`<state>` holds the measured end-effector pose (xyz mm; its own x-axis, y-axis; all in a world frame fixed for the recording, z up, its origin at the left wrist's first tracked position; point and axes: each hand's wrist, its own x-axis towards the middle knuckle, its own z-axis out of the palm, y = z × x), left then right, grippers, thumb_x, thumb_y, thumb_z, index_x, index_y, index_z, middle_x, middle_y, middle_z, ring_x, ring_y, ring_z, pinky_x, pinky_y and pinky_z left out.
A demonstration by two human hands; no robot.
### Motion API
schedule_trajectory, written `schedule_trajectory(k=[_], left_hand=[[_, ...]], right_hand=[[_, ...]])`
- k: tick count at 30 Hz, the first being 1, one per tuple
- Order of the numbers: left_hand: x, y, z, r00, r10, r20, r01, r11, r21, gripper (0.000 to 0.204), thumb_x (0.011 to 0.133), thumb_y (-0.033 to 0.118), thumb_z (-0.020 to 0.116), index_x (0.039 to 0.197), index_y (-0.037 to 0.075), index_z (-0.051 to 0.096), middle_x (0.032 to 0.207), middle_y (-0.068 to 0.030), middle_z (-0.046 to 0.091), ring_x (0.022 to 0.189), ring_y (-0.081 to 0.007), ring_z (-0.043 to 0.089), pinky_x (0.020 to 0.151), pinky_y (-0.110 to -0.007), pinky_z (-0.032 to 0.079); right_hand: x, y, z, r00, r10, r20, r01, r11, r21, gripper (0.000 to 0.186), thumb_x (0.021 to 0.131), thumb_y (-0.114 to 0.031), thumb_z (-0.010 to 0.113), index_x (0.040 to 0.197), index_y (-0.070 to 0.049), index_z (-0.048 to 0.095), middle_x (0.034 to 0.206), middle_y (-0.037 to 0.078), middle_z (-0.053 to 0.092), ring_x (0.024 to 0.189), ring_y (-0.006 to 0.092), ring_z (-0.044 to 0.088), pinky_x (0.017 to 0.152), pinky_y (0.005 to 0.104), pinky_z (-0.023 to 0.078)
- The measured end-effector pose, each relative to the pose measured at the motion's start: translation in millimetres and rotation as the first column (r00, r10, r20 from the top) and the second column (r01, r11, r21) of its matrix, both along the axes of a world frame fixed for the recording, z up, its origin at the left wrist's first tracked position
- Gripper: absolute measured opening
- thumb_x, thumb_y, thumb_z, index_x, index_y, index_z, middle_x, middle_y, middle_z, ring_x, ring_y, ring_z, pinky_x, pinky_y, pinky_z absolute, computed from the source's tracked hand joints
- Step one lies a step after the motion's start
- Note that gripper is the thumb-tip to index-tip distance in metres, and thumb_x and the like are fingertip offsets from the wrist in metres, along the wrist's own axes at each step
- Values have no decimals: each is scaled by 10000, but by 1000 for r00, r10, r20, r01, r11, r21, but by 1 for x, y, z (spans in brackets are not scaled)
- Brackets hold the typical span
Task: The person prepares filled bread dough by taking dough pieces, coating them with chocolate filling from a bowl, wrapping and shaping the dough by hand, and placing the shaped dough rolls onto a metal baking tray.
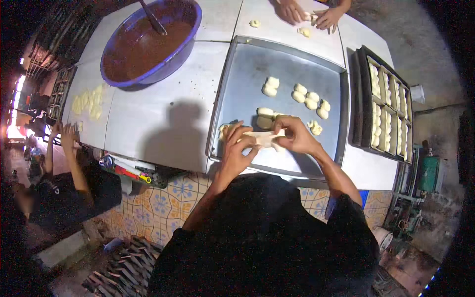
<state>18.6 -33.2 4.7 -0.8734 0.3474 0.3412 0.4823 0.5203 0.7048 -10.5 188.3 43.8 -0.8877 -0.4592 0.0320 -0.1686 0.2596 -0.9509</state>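
Between my two hands a pale piece of dough (264, 139) is stretched out flat, above the near part of a large metal tray (247, 69). My left hand (238, 148) pinches its left end, and my right hand (295, 136) grips the right end with bent fingers. Just beyond my hands lies a shaped dough piece (265, 112), partly hidden. Farther in, several rounded dough pieces (310, 99) rest in small clusters. A rougher dough lump (314, 127) sits right of my right hand, and another (221, 131) is partly covered by my left hand.
A purple basin (170, 69) of brown filling with a utensil stands far left. At right is a dark rack of filled loaf pans (381, 104). Across the table a co-worker's hands (309, 16) handle dough. Another person (69, 168) works at left near flattened dough (89, 102).
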Motion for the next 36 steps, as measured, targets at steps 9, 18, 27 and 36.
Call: schedule_trajectory(k=[9,18,27,36], left_hand=[[-70,0,38,682,-486,546,401,873,277,355,775,210,744,995,-50,644,832,-136,662,815,-202,621,797,-360,493],[-64,-18,-8,642,-477,600,16,792,611,269,831,131,678,1012,-55,608,800,-34,627,779,-106,579,705,-272,477],[-63,-24,-18,802,-281,528,-90,815,572,251,874,107,602,1098,-2,629,1154,-73,505,1088,-161,489,909,-288,415],[-55,-13,-5,871,-193,452,21,933,358,325,812,205,690,1054,-6,638,1114,-156,600,893,-187,598,766,-323,488]], right_hand=[[-33,27,48,951,-39,-307,23,998,-55,142,631,-68,635,669,-15,508,733,71,533,684,155,528,616,275,417],[-74,122,89,999,16,-35,-39,545,-838,418,744,-295,636,1016,0,523,973,116,409,829,230,517,684,297,497],[-31,-30,10,990,-118,72,118,993,10,620,786,-121,708,1330,-28,426,1252,150,548,1091,202,552,902,329,460],[-23,-37,18,894,-420,-157,436,895,89,201,798,-113,666,968,-6,681,785,128,684,645,132,616,613,291,483]])
